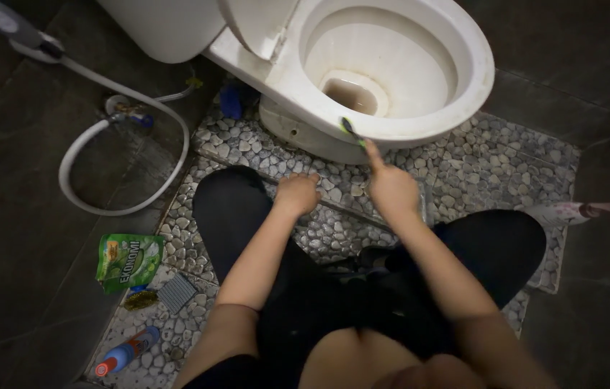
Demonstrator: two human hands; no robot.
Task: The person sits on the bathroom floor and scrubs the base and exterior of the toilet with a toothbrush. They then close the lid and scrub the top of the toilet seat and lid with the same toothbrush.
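My right hand point(390, 186) grips a small green-handled brush point(352, 132), with the index finger stretched along its handle. The dark bristle head presses against the front outer rim of the white toilet bowl point(463, 101). My left hand point(298, 193) is closed into a loose fist and rests on the pebble floor point(478, 162) just left of the right hand, below the toilet's base. It holds nothing that I can see. Brownish water stands in the bottom of the bowl. My dark-clothed knees spread to either side beneath both arms.
A white spray hose point(82, 144) loops over the dark tiles at left. A green sachet point(128, 259), a grey scrub pad point(176, 292) and a blue bottle with a red cap point(126, 353) lie at lower left. A pinkish-white bottle point(568, 212) lies at right.
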